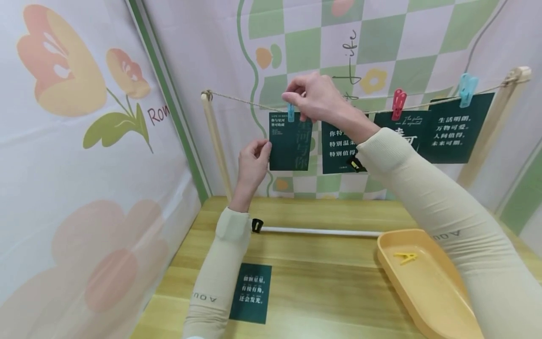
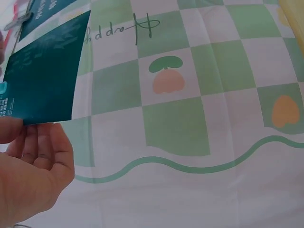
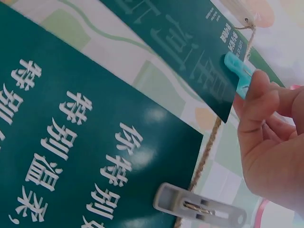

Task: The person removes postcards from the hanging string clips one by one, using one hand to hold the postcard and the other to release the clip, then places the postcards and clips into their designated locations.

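Note:
A dark green card with pale lettering hangs at the left part of a twine line. My left hand pinches its left edge between thumb and fingers. Above it, my right hand pinches the end of a light blue clothespin, whose jaws are at the card's top edge on the twine. Beside it hangs another green card, held by a grey clothespin; the right hand and forearm hide part of that card in the head view.
Further right, a red clothespin and a blue clothespin hold more cards. Wooden posts carry the twine. On the table lie a green card, a white rod and an orange tray with a yellow clothespin.

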The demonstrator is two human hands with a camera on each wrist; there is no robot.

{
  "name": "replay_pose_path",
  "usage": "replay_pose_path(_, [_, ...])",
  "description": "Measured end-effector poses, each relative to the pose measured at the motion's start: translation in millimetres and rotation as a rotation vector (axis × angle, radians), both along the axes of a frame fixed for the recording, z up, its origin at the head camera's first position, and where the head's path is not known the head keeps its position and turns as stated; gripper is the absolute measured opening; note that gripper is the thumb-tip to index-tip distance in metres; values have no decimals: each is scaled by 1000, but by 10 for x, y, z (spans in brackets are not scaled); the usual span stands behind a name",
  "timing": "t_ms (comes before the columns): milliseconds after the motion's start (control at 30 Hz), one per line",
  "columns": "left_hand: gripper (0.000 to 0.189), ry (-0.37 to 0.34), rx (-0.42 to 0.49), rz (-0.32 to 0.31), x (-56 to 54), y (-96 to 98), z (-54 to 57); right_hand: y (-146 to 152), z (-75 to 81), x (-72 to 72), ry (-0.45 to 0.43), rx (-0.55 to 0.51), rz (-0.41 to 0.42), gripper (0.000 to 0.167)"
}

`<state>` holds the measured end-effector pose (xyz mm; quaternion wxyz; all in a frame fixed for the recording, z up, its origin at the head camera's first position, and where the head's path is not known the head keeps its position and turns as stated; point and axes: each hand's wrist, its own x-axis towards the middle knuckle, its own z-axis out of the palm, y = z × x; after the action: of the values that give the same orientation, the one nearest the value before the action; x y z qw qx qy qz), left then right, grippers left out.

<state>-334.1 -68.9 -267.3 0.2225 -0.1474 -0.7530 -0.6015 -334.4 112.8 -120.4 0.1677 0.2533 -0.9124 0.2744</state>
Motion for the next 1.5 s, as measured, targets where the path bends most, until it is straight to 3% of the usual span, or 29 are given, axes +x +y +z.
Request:
replay_pose_path(500, [23, 36, 38, -125, 15, -57, -9, -37, -33, -26, 282, -36, 83, 17])
replay_pose_path(667, [25, 31, 57, -149, 29, -68, -24, -38, -8, 11, 332, -83, 81, 18])
replay_pose_path(1000, [25, 11, 27, -164, 68, -104, -45, 29, 11, 53, 336, -122, 57, 22])
replay_pose_path(1300, [22, -8, 5, -122, 119, -176, -112, 112, -46, 179, 253, -61, 37, 32])
replay_pose_path(1500, [20, -11, -22, -106, 201, -240, -136, 143, -111, 264, 263, -48, 56, 36])
